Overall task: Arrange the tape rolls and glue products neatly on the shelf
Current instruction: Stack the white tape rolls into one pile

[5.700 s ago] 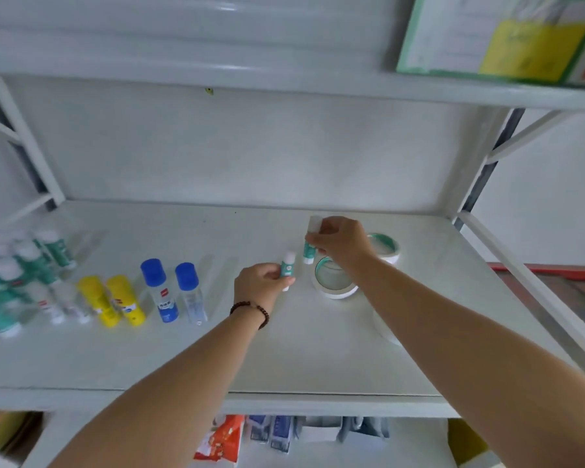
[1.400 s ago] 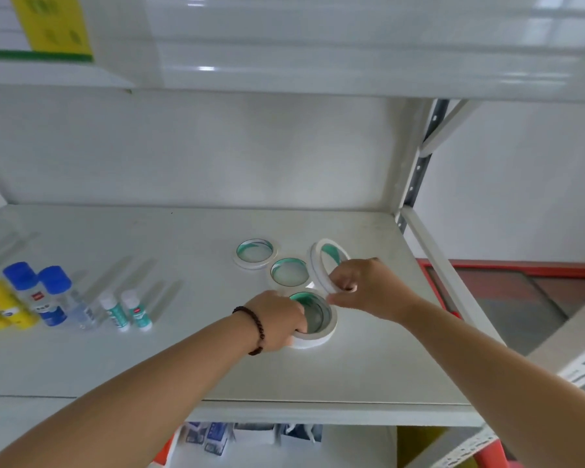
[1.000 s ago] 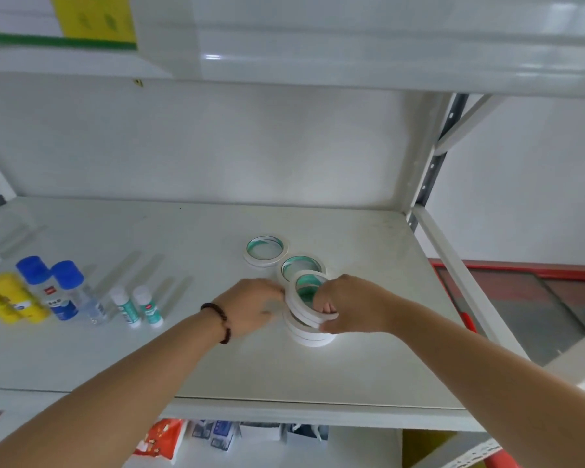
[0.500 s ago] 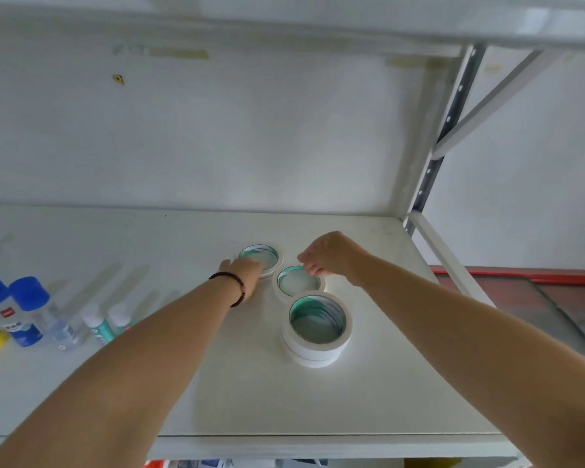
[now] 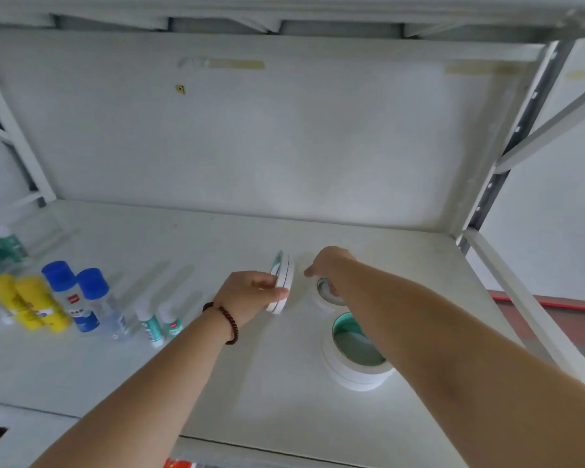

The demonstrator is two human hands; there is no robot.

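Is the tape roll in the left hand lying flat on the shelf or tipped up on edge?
Tipped up on edge. The left hand grips the tape roll so its white rim faces the camera, unlike the flat stacked rolls.

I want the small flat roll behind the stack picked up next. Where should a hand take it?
Pinch the small flat roll across its rim, thumb inside the open core, coming from above. It lies flat on the shelf, so its sides are low; the right hand already hovers over it.
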